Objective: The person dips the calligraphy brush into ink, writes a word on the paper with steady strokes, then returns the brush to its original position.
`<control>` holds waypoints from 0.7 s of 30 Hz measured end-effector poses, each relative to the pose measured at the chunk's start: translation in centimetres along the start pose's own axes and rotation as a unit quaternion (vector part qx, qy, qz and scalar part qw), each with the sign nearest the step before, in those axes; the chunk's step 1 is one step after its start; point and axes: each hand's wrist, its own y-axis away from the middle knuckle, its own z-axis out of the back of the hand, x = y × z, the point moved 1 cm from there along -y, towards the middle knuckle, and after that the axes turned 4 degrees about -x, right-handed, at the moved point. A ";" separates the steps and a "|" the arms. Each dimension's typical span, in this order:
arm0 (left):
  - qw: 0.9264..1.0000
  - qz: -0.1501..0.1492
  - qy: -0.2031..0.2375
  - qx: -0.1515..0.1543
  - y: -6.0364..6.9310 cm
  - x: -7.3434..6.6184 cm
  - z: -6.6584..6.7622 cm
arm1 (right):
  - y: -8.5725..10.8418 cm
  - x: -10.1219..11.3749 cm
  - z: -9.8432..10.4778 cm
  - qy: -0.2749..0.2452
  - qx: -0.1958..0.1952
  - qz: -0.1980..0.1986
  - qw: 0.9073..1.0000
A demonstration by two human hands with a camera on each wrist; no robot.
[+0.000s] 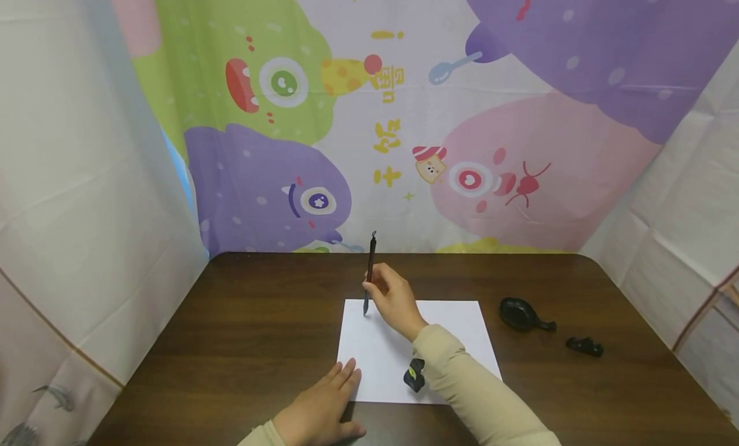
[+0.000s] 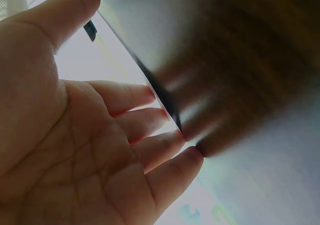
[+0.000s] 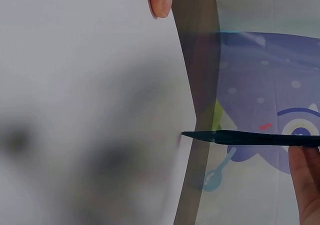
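Note:
My right hand (image 1: 395, 300) pinches a dark calligraphy brush (image 1: 371, 260) by its handle, nearly upright. The brush's dark pointed tip is at the white sheet of paper (image 1: 381, 343), close to its far left corner; whether it touches cannot be told for sure. In the right wrist view the brush (image 3: 260, 138) lies across the picture, its tip over the sheet (image 3: 65, 45). My left hand (image 1: 323, 398) rests palm down, fingers extended, on the sheet's near left edge. The left wrist view shows that palm (image 2: 75, 150) from below.
Right of the sheet lie a black gourd-shaped dish (image 1: 518, 314) and a small black brush rest (image 1: 584, 346). A black object with a yellow-green mark (image 1: 414, 376) shows beside the right sleeve (image 1: 479, 391). Behind the brown table (image 1: 231, 330) hangs a cartoon-printed cloth (image 1: 369, 131).

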 end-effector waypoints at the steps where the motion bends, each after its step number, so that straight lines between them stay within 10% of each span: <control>1: 1.000 0.000 0.000 0.000 0.0 0.0 0.0 | 0.0 0.0 0.0 0.002 0.002 -0.001 1.000; 21: 1.000 -0.001 0.003 0.008 -0.1 0.0 0.1 | 0.6 0.1 -0.1 -0.004 0.026 -0.010 1.000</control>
